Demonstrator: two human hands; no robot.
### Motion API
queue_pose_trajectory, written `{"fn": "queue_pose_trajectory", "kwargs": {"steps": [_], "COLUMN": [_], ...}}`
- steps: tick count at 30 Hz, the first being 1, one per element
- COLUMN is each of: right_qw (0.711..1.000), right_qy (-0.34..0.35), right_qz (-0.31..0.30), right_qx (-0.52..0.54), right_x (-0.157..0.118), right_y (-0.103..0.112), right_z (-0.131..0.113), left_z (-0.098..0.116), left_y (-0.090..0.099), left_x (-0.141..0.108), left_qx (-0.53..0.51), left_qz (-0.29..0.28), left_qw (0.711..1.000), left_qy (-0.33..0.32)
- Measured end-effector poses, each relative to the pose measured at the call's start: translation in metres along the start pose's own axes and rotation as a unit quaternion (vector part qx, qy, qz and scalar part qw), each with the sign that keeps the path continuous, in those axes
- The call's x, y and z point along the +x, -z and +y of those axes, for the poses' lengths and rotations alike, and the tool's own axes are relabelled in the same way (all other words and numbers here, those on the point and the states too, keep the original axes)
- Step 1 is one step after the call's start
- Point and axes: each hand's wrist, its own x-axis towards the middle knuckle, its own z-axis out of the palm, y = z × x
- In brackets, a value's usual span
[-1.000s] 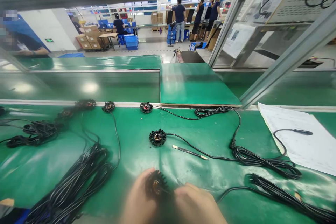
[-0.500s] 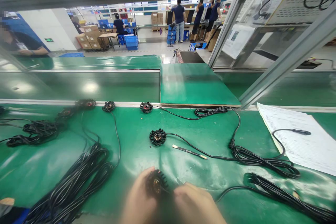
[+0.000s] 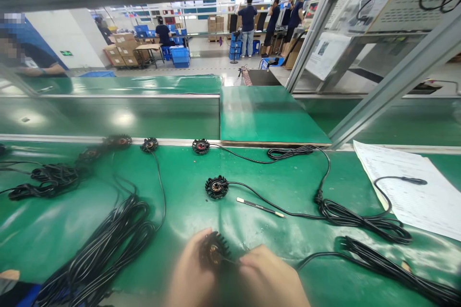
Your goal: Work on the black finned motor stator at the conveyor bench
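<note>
My left hand (image 3: 190,271) is closed around a black toothed disc (image 3: 215,251) with a copper-coloured centre, at the bottom middle. Close on its right, my right hand (image 3: 268,271) is pinched near a thin wire-like strand by the disc. What its fingers grip is blurred and partly hidden. Beyond my hands lies a similar toothed disc (image 3: 216,187) with a black cable running right. A slim black-and-white pen-like tool (image 3: 260,207) lies beside that cable. Another disc (image 3: 200,146) sits at the bench's back edge, its cable also leading right.
Bundled black cables (image 3: 104,244) cover the left of the green bench (image 3: 187,216); more coils (image 3: 363,220) lie right. Paper sheets (image 3: 414,187) rest at far right. A green board (image 3: 266,115) spans the back under a metal frame post (image 3: 392,72). Several people stand or sit beyond.
My right hand has shifted up very slightly by the disc. My left hand keeps its hold. In the background, a standing person has moved their arms.
</note>
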Motion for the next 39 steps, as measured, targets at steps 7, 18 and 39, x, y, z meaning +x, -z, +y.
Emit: {"fn": "queue_pose_trajectory", "kwargs": {"steps": [7, 18, 39], "right_qw": [0.999, 1.000, 0.998], "right_qy": [0.018, 0.014, 0.030], "right_qz": [0.024, 0.012, -0.005], "right_qx": [-0.033, -0.021, 0.049], "right_x": [-0.0006, -0.0008, -0.0009], "right_y": [0.0027, -0.0009, 0.0010], "right_z": [0.0001, 0.0001, 0.0045], "left_z": [0.0017, 0.0048, 0.0067], "left_y": [0.0003, 0.0018, 0.0024], "left_x": [-0.0014, -0.0025, -0.0019], "left_qx": [0.019, 0.000, 0.010], "left_qz": [-0.012, -0.019, -0.018], "left_qw": [1.000, 1.000, 0.999], "left_qy": [0.007, 0.019, 0.037]}}
